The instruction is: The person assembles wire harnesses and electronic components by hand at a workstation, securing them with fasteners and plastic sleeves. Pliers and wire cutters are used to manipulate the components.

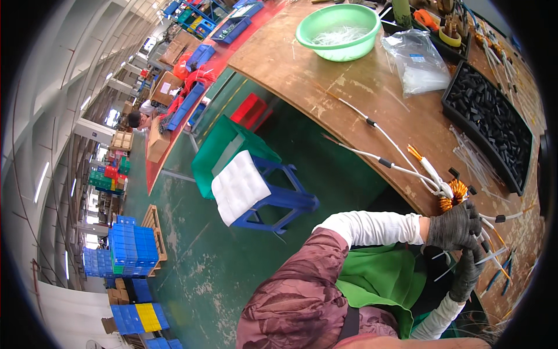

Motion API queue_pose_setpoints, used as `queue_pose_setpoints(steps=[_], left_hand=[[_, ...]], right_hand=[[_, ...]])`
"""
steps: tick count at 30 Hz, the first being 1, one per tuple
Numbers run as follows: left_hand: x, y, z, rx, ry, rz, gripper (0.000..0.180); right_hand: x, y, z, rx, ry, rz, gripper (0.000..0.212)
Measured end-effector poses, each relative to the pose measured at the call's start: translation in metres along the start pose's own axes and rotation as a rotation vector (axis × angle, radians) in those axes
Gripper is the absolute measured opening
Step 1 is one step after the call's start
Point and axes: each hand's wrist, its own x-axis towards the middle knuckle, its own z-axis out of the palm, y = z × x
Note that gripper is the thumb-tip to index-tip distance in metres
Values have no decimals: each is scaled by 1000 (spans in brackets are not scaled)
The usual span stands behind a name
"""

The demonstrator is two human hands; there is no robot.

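Gripping a copper-wound toroid coil (454,194) at the right of the frame, the left hand (455,225), in a dark knit glove, is curled shut around the coil's lower side at the desk (349,87) edge. White sleeved leads (395,152) run from the coil up and leftward across the brown wooden top. Just below, the right hand (468,272), also gloved, is closed around thin wires hanging from the coil. Further up the right side lies a black tray of small black parts (489,121), with a clear plastic bag (419,63) beside it and a green basin (339,31) near the top. A blue stool with a white cushion (256,192) stands on the green floor at centre.
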Motion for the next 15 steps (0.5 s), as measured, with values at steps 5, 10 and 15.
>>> queue_pose_setpoints(steps=[5,10,15], left_hand=[[7,-5,14,419,-129,-153,15],[6,-9,18,381,-247,-268,17],[3,-12,17,346,-192,-257,18]], right_hand=[[-28,-5,21,-156,-45,4,41],[-25,8,-16,23,13,141,30],[5,55,-82,130,457,161,29]])
